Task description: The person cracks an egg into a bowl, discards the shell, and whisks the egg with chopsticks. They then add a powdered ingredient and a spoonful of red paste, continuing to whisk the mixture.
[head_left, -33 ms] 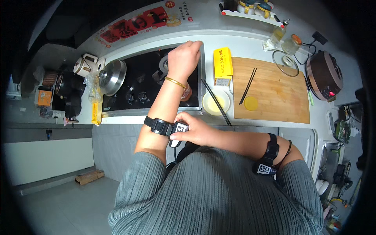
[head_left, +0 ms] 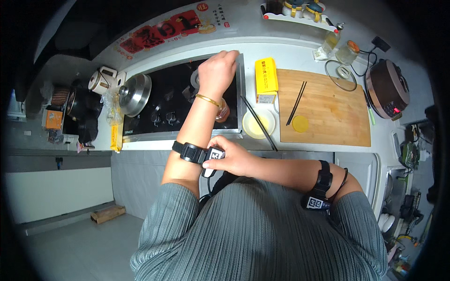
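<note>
My left hand (head_left: 217,72) is curled into a fist above the right part of the black gas stove (head_left: 164,96), with a gold bangle (head_left: 208,99) at its wrist. Nothing shows in its fingers. A black strap with a small white-and-black marker device (head_left: 215,155) goes round my left forearm. My right hand (head_left: 227,157) reaches across my body and grips this device between thumb and fingers. Partly behind my left wrist stands a jar with reddish contents (head_left: 223,111). A similar strapped device (head_left: 317,203) sits on my right upper arm.
A yellow box (head_left: 266,77), a bowl of pale yellow liquid (head_left: 255,126) with chopsticks (head_left: 258,122) across it, and a wooden cutting board (head_left: 337,112) bearing chopsticks and a yellow disc (head_left: 300,124) lie to the right. Beyond are a glass lid (head_left: 341,75) and a cooker (head_left: 386,89). A domed lid (head_left: 135,96) stands left.
</note>
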A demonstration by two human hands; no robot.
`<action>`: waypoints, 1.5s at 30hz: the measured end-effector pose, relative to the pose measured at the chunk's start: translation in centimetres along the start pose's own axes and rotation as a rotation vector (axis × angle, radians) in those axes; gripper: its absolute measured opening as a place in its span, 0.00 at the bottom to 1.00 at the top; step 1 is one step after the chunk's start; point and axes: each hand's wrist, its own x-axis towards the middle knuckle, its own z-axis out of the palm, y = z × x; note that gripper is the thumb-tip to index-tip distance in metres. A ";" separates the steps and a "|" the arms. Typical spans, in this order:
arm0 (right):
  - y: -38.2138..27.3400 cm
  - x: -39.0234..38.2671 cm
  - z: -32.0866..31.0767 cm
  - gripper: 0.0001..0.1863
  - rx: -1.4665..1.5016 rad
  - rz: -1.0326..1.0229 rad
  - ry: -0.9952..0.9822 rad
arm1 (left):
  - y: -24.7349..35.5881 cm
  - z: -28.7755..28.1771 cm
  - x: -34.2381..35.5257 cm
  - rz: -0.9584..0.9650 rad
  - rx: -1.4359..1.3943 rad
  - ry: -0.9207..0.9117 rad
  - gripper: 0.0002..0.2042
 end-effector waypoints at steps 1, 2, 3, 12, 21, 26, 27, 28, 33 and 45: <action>0.0 -0.1 0.1 0.24 0.081 0.042 -0.025 | -0.6 -0.3 -0.1 -0.030 -0.012 0.029 0.08; 0.0 -0.2 0.3 0.27 0.164 0.137 -0.054 | -1.3 -0.6 -0.2 -0.061 -0.028 0.053 0.09; 0.0 0.0 0.6 0.27 0.169 0.192 -0.040 | -2.1 -0.8 -0.3 -0.157 -0.089 0.090 0.09; 1.6 3.2 3.8 0.22 0.269 0.262 -0.150 | -14.5 -2.9 -4.6 -1.066 -2.830 0.465 0.07; 4.3 6.0 10.9 0.27 0.212 0.337 -0.404 | -15.3 -5.4 -13.1 -1.065 -1.812 0.391 0.08; 4.0 7.8 11.4 0.32 0.134 0.349 -0.432 | -16.1 -7.8 -14.0 -0.992 -1.715 0.346 0.09; 4.0 8.0 11.6 0.33 0.162 0.341 -0.455 | -16.1 -7.9 -14.2 -0.992 -1.702 0.348 0.09; 4.0 8.1 11.9 0.32 0.158 0.374 -0.481 | -16.2 -7.9 -14.3 -0.988 -1.689 0.351 0.09; 4.1 7.8 13.4 0.27 0.230 0.458 -0.483 | -16.1 -7.3 -14.4 -0.751 -1.164 0.222 0.07; 2.0 8.2 4.0 0.18 -0.023 0.247 -0.172 | -15.5 -6.5 -16.4 -0.744 -1.144 0.041 0.07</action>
